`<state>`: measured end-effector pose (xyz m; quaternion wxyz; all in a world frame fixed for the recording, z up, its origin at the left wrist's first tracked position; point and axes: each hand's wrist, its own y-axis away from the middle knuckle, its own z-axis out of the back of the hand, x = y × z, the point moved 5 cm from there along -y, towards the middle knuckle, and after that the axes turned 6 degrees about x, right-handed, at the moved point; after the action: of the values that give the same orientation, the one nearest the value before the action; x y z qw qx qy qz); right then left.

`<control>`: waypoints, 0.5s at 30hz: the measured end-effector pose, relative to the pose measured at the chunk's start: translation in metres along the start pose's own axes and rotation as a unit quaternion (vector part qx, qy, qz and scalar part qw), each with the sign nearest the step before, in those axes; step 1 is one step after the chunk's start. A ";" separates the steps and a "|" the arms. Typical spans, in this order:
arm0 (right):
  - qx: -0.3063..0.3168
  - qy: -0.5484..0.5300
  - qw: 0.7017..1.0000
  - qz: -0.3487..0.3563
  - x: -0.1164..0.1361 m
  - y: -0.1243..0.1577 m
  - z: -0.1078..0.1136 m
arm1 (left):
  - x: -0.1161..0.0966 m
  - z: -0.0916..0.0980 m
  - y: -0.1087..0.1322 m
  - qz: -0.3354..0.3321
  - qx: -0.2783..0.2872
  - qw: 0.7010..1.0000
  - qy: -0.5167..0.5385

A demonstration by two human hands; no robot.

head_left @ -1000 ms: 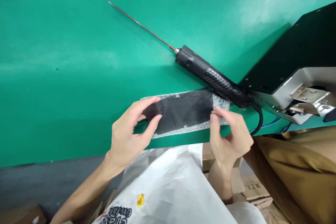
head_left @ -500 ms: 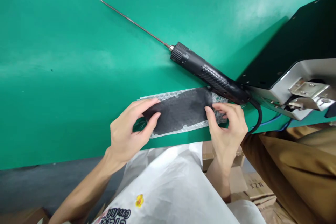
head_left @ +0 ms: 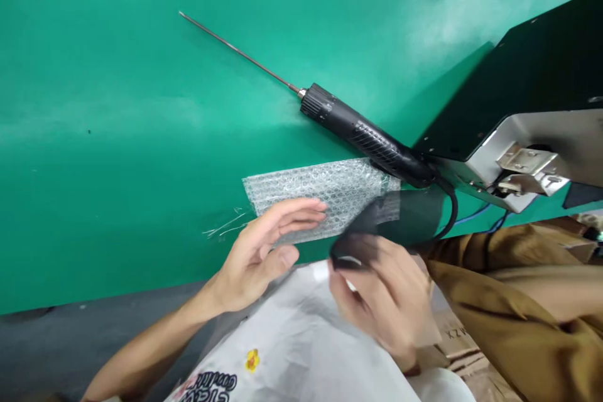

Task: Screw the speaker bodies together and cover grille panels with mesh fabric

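Note:
My right hand (head_left: 384, 298), smeared by motion, pinches a thin black sheet (head_left: 365, 232) near the table's front edge. The sheet is blurred and bends up from the fingers. My left hand (head_left: 268, 248) is open, its fingers stretched out over the lower left part of a piece of bubble wrap (head_left: 311, 182). I cannot tell whether the fingertips touch the wrap. The wrap lies flat on the green table (head_left: 141, 201), its upper right part under the handle of a black electric screwdriver (head_left: 367, 135) with a long thin bit.
A black and silver metal housing (head_left: 513, 88) with a bracket stands at the right, beside the screwdriver's cable (head_left: 453, 207). Thin clear strands (head_left: 226, 224) lie left of the wrap. A person in brown trousers (head_left: 509, 289) is at the lower right, above cardboard boxes.
The black sheet, held flat in both hands over the bubble wrap before, has come off it towards me in my right hand. My left hand has let go of it. The view has shifted slightly.

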<state>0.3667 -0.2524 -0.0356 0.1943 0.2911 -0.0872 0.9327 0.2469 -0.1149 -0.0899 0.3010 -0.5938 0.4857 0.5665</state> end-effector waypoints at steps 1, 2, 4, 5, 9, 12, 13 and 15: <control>0.004 0.000 1.000 0.026 0.003 -0.006 -0.011 | 0.001 0.001 0.001 0.011 0.004 1.000 0.010; 0.002 -0.005 0.999 0.047 0.005 -0.011 -0.022 | 0.002 0.002 0.002 0.019 0.002 1.000 0.005; -0.010 -0.033 0.997 0.067 0.006 -0.019 -0.040 | 0.001 0.008 0.006 0.026 -0.032 0.999 -0.030; -0.008 -0.049 0.996 0.072 0.005 -0.020 -0.046 | 0.001 0.012 0.009 0.028 -0.057 0.996 -0.059; 0.010 -0.111 0.991 0.078 -0.002 -0.015 -0.047 | 0.004 0.023 0.020 0.046 -0.163 0.967 -0.191; -0.054 -0.096 0.993 0.040 -0.022 -0.003 -0.029 | 0.007 0.027 0.024 0.053 -0.212 0.939 -0.266; -0.078 -0.063 0.995 0.020 -0.031 0.001 -0.024 | 0.005 0.028 0.024 0.047 -0.220 0.931 -0.287; -0.102 0.013 0.995 -0.019 -0.046 0.009 -0.017 | 0.000 0.028 0.022 0.029 -0.221 0.919 -0.326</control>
<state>0.3894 -0.2699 -0.0769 0.2422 0.2596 -0.1735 0.9186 0.2163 -0.0973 -0.0903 0.2873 -0.4135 0.2402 0.8299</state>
